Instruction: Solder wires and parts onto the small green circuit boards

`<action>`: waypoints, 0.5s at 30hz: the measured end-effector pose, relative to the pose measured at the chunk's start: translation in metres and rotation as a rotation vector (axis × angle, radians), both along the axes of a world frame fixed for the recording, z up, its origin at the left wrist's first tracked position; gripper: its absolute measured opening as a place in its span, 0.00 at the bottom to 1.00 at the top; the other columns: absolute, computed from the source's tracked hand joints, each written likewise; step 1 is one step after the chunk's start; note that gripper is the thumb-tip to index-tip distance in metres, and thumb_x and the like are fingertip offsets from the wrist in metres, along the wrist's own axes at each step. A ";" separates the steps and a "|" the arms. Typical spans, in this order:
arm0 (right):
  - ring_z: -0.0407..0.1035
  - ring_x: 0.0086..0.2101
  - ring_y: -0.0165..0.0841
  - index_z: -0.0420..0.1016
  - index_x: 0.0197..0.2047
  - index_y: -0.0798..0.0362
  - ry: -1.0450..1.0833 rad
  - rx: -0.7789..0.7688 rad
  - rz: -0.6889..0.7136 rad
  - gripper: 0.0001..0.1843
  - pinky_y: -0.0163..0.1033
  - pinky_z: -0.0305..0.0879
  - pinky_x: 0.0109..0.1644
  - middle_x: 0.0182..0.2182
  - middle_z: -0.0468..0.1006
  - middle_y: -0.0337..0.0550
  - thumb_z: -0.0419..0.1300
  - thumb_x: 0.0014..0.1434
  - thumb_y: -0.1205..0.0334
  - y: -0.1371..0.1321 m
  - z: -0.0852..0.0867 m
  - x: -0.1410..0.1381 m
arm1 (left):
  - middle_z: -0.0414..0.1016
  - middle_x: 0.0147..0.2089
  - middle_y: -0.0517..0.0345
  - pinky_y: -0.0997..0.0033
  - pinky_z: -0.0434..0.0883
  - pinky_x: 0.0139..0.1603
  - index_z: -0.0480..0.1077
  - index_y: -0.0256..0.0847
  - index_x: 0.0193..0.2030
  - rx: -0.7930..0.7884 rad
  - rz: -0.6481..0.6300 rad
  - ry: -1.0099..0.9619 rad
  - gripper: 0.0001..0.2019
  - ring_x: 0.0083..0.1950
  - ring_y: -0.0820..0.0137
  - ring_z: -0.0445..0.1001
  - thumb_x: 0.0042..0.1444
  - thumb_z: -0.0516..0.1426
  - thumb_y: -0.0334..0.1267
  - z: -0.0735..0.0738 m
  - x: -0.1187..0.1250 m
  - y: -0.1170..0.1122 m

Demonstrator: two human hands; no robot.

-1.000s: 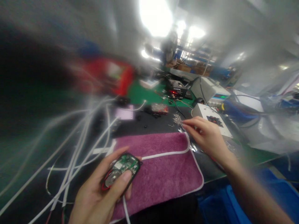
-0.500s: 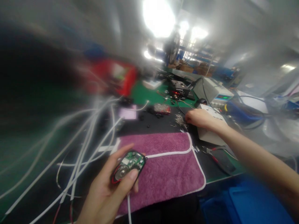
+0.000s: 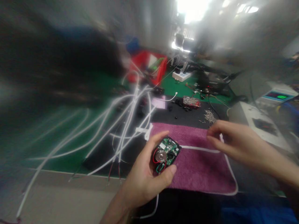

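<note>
**A:** Where do you stand right now?

**B:** Your left hand (image 3: 144, 177) holds the small open device (image 3: 166, 153) low in the middle of the frame, thumb across its near edge and fingers curled under. It sits just above the near left part of the purple towel (image 3: 201, 171). Your right hand (image 3: 235, 143) hovers to the right of it with thumb and forefinger pinched nearly together; whether a screw sits between them, I cannot tell

**A:** So which step does that look like to you?

**B:** Fitting something small into the device, I judge. The next move calls for a steady left grip and a fine, slow approach from the right, since the target is tiny

**A:** What are you handling, material-wise?

**B:** A hard black oval shell with a green circuit board (image 3: 168, 146) inside, a round metal disc (image 3: 161, 155) and thin red wire. The towel is soft, napped, with white piping. Beyond it, right of centre, a scatter of thin metal screws (image 3: 209, 116) lies on a black mat (image 3: 187, 116). Limp white cables (image 3: 121, 124) sprawl across the green table (image 3: 70, 149) on the left
</note>
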State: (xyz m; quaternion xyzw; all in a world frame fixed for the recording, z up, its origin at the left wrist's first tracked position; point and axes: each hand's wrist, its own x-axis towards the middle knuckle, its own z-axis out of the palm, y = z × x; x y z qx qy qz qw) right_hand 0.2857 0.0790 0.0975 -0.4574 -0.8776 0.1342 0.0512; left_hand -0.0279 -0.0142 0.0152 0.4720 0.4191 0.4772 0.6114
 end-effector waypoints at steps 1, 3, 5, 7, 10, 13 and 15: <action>0.71 0.33 0.26 0.75 0.48 0.49 0.101 -0.032 0.073 0.08 0.32 0.66 0.36 0.38 0.78 0.37 0.61 0.77 0.55 -0.016 0.002 -0.013 | 0.75 0.70 0.52 0.61 0.75 0.67 0.61 0.54 0.76 0.017 0.002 0.001 0.37 0.67 0.55 0.77 0.64 0.69 0.36 -0.002 0.000 0.000; 0.69 0.33 0.25 0.73 0.48 0.49 0.176 -0.100 0.168 0.05 0.33 0.63 0.37 0.38 0.76 0.34 0.59 0.79 0.58 -0.042 0.006 -0.037 | 0.75 0.70 0.53 0.59 0.74 0.69 0.62 0.56 0.76 0.025 0.002 -0.007 0.36 0.66 0.57 0.77 0.65 0.68 0.37 -0.003 -0.001 0.000; 0.68 0.33 0.26 0.71 0.47 0.49 0.220 -0.112 0.227 0.05 0.35 0.61 0.37 0.37 0.75 0.34 0.57 0.79 0.61 -0.058 0.007 -0.058 | 0.75 0.70 0.54 0.58 0.73 0.69 0.61 0.57 0.76 0.026 -0.005 -0.017 0.34 0.64 0.58 0.78 0.67 0.67 0.38 -0.003 -0.002 0.000; 0.67 0.34 0.28 0.69 0.46 0.50 0.241 -0.076 0.254 0.05 0.38 0.59 0.37 0.38 0.74 0.35 0.55 0.79 0.63 -0.064 0.004 -0.074 | 0.75 0.69 0.55 0.59 0.73 0.70 0.61 0.58 0.76 0.048 -0.009 -0.015 0.33 0.64 0.59 0.78 0.68 0.67 0.39 -0.003 -0.002 -0.001; 0.67 0.37 0.30 0.69 0.49 0.50 0.249 -0.009 0.269 0.03 0.39 0.59 0.39 0.42 0.74 0.37 0.55 0.79 0.65 -0.067 -0.008 -0.087 | 0.76 0.68 0.56 0.62 0.72 0.69 0.62 0.57 0.76 0.079 -0.001 -0.009 0.33 0.66 0.59 0.78 0.68 0.67 0.39 -0.003 -0.003 -0.001; 0.69 0.41 0.30 0.69 0.52 0.50 0.311 -0.008 0.266 0.02 0.39 0.62 0.43 0.44 0.75 0.37 0.56 0.80 0.64 -0.071 -0.021 -0.093 | 0.77 0.67 0.56 0.63 0.73 0.69 0.62 0.57 0.75 0.072 0.005 -0.021 0.32 0.65 0.60 0.79 0.69 0.67 0.39 -0.003 -0.003 -0.001; 0.70 0.42 0.29 0.70 0.53 0.49 0.394 -0.026 0.231 0.02 0.38 0.63 0.46 0.44 0.75 0.36 0.58 0.79 0.64 -0.074 -0.027 -0.095 | 0.78 0.67 0.56 0.63 0.73 0.68 0.63 0.58 0.75 0.069 0.005 -0.023 0.31 0.65 0.60 0.79 0.69 0.66 0.39 -0.004 -0.003 0.000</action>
